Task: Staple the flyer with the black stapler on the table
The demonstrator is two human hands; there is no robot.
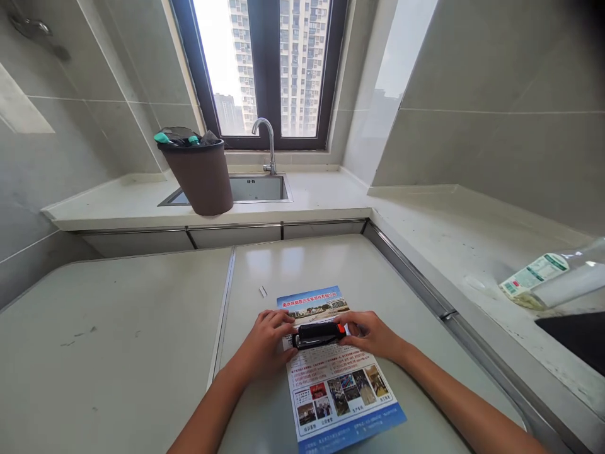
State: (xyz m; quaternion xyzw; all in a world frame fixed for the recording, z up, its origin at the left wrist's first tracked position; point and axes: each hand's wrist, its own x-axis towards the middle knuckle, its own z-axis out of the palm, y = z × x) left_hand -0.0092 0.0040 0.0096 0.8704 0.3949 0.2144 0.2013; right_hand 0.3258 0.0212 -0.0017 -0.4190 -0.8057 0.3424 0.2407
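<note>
"So, where's the stapler [317, 335]?"
"Over the flyer [347, 378] on the white table [158, 334], between both hands."
"And the grip?"
"Left hand [270, 337]: thumb and fingers partly curled, holding the black end. Right hand [370, 334]: thumb and fingers pinching the red-tipped end."

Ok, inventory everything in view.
Table: 1, white, foreground.
Leaflet: 1, multicoloured, on table.
Stapler: 1, black, on leaflet.
Strips: 2, whitish, on table.
Counter: 1, white, beside table.
Sink, faucet: 1 each, silver, far counter.
Bin: 1, brown, by sink.
Bottle: 1, clear, right counter.
Window: 1, dark, above sink.
Buildings: several, pale, outside.
Unclear object: 1, black, right edge.
Fitting: 1, silver, upper left.
Left hand: 1, bare, stapler's left.
Right hand: 1, bare, stapler's right.
</note>
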